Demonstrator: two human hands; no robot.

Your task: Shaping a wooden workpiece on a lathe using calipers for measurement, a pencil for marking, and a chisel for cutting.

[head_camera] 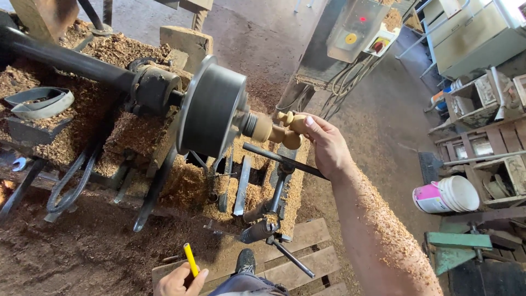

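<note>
right hand closed around the pale turned wood piece, at the end of the lathe chuck, just above the dark tool rest. left hand low near the bottom edge, clenched on a yellow pencil. forearm covered with sawdust. wood shavings heaped under the lathe. white bucket well apart at right.

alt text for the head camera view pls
A person's right hand grips a pale turned wooden piece mounted on a sawdust-covered lathe. Their left hand holds a yellow pencil low in the frame.
</note>
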